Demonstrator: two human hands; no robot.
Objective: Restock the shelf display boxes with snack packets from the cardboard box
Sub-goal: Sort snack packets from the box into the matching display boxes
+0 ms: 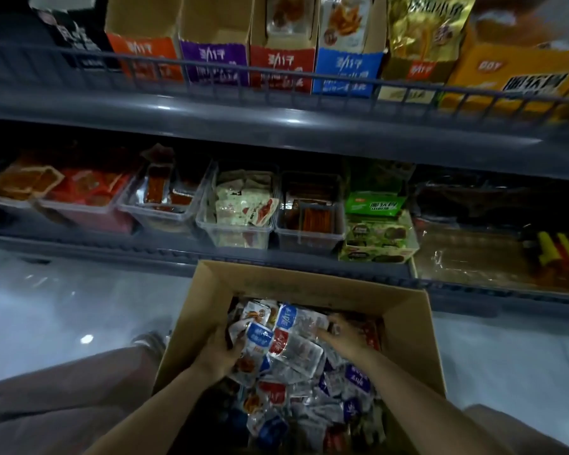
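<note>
An open cardboard box (pixel 408 326) stands on the floor below the shelves, filled with several small snack packets (pixel 296 353) in blue, red and clear wrappers. Both my hands are inside it. My left hand (pixel 220 349) grips a bunch of blue-labelled packets at the pile's left side. My right hand (pixel 345 336) rests on the pile at the right, fingers curled around packets. On the upper shelf stand the display boxes: orange (pixel 145 57), purple (pixel 214 60), red (pixel 281 68) and blue (pixel 347 72). The orange and purple ones look nearly empty.
A wire rail (pixel 276 77) runs along the upper shelf's front. The lower shelf holds clear plastic tubs (pixel 237 224) of snacks and a green carton (pixel 378 238). Gold bags (pixel 424 27) and a yellow box (pixel 513 70) stand at the upper right. My knees flank the cardboard box.
</note>
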